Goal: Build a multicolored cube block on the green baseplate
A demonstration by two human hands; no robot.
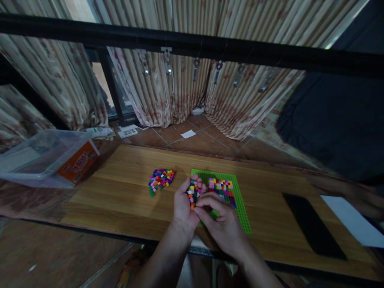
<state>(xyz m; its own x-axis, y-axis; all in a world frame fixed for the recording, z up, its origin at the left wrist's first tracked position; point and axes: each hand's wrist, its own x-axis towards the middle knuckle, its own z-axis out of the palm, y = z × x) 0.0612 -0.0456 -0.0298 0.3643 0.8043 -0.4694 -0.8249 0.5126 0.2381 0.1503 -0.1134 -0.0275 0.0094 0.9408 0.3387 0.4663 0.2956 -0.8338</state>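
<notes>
My left hand (182, 204) is turned palm up and cupped around a small heap of coloured toy bricks (193, 191). Over that palm, the thumb and forefinger of my right hand (220, 218) are pinched together at an orange brick (192, 207) near the heel of the heap. Partly behind my right hand lies a green baseplate (244, 216), with rows of multicoloured bricks (222, 187) set on it; my hands hide its left and lower parts. To the left, a loose pile of mixed bricks (161, 179) rests on the wooden board (120, 192).
A clear plastic box (39, 160) with an orange label stands at the far left. On the right are a black flat panel (313, 226) and a white sheet (354, 220). A person's blurred arm (357, 198) shows at the right edge. A dark bar (192, 42) crosses above, before striped curtains.
</notes>
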